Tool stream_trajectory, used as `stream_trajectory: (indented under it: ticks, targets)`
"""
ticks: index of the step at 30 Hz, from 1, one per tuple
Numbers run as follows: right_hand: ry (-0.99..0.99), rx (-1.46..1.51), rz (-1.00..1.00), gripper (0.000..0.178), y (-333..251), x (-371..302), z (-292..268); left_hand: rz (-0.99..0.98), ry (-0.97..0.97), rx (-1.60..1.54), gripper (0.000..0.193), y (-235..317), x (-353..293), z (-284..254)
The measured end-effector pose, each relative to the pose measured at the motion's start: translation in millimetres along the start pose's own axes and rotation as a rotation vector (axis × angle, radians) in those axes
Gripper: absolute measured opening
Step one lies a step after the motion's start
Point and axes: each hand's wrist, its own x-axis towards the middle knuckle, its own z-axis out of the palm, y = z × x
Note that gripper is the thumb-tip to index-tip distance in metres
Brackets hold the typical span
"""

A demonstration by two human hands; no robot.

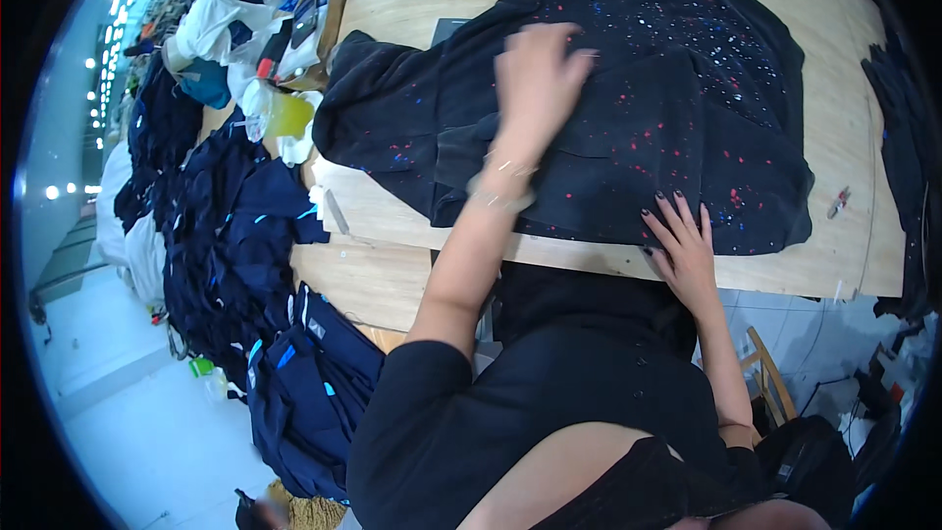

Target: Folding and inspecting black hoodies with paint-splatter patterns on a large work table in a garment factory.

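Observation:
A black sweatshirt-like garment [628, 137], speckled with red, blue and white spots, lies spread on the wooden table [392, 285]. One sleeve [368, 118] stretches out to the left. Over the garment's middle is my left hand [538, 83], its thumb held apart from the fingers and nothing visible in it. The fingers are slightly blurred, and whether they touch the cloth I cannot tell. My right hand [687, 250] rests on the near edge of the garment, fingers spread and lying flat.
Dark navy garments [226, 226] are heaped along the left. A cup of yellow drink [287, 116] stands by a box of small items [319, 34]. A small clipper-like tool [838, 202] lies at the right. Dark cloth [898, 137] hangs at the far right edge.

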Motion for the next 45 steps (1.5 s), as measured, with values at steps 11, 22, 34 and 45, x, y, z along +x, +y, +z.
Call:
stream_trajectory:
  ticks: [11,22,34,45]
  targets:
    - [0.128,0.015,-0.022,0.029,-14,47,-20,-0.745,-0.210,0.083,0.024,-100,-121,-106]
    - [0.410,-0.275,0.470,0.038,236,243,-126,-0.323,-0.010,0.169,0.049,-86,149,38]
    - [0.705,0.180,0.197,0.021,192,78,-191,-0.367,-0.174,-0.589,0.023,-68,26,-126]
    - [0.582,0.354,0.865,0.024,135,-46,-112,-0.342,-0.258,-0.080,0.056,27,24,-15]
